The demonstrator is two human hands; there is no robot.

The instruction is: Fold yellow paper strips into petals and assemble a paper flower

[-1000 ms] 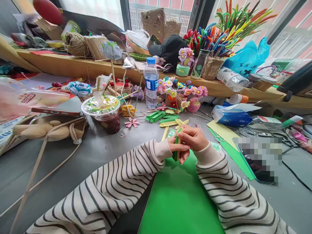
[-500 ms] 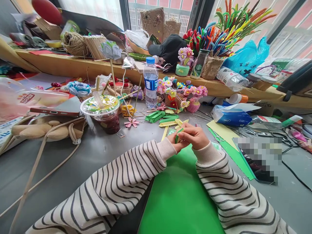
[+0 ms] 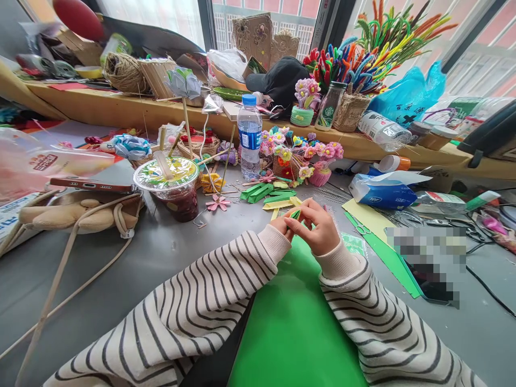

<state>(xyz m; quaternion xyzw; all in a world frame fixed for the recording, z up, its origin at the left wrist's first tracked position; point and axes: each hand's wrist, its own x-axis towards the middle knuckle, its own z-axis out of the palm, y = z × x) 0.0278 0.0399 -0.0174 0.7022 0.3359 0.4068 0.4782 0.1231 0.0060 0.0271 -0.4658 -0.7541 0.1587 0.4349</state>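
Between my two hands is a small folded green paper piece [image 3: 295,215], mostly covered by the fingers. My left hand [image 3: 281,226] is closed round its lower left side, and much of that hand is hidden behind the other one. With thumb and fingers bent, my right hand [image 3: 321,227] pinches the piece from the right. Both hands are above the far end of a glossy green board [image 3: 302,317]. Just beyond them lie folded green paper strips [image 3: 258,192] and folded yellow paper strips [image 3: 278,203].
On the left stand a lidded drink cup [image 3: 177,207] and a bag with a phone [image 3: 92,185] on it. A water bottle [image 3: 250,141] rises behind the strips. To the right are scissors [image 3: 358,227], yellow paper [image 3: 368,217], a tissue pack [image 3: 382,191] and a dark device [image 3: 427,277].
My right hand has turned and shifted slightly left, its thumb now lying across the front. The green piece shows more of its pointed upper end. The left hand has moved little.
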